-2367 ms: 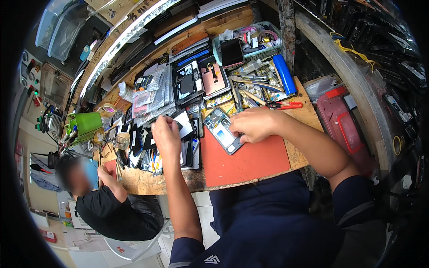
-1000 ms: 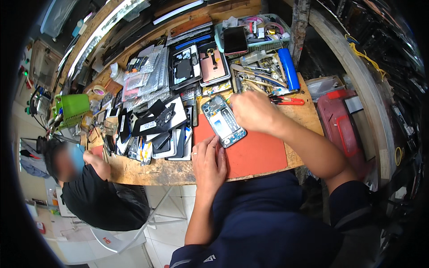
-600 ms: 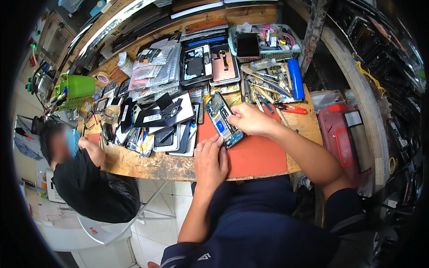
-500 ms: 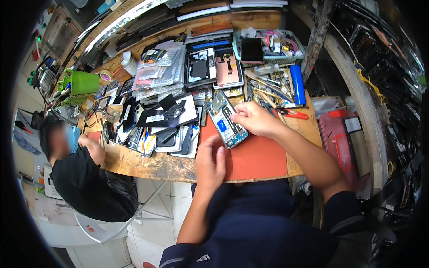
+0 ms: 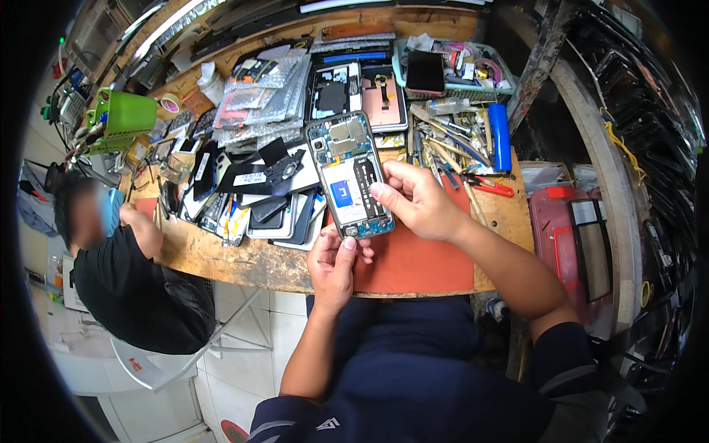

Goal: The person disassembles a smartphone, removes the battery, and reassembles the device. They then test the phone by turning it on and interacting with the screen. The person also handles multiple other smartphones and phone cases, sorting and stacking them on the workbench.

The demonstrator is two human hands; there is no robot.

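so the opened phone (image 5: 348, 175) is up off the worktop (image 5: 244, 258), held over the red mat (image 5: 413, 262) with its back cover off and all the insides showing – boards, a blue patch in the middle, a strip down one side. right hand (image 5: 421, 201) has it by the right long edge, fingers curled in close around the frame, thumb lying on the exposed face. left hand (image 5: 336, 264) sits under the bottom end, fingers mostly folded with the fingertips touching the lower edge near the bottom corner, so it's more of a prop than a full grip. my guess is this thing is light and stiff but pretty fragile with the guts bare – i'd keep hold on the frame edges only and stay off the boards and that strip. behind it there's a heap of loose screens and phone backs (image 5: 258, 196), a tray of tools (image 5: 443, 144) with a blue cylinder (image 5: 500, 136), and red-handled pliers (image 5: 491, 188) just right of the hand. another person (image 5: 125, 273) sits at the left end of the worktop.
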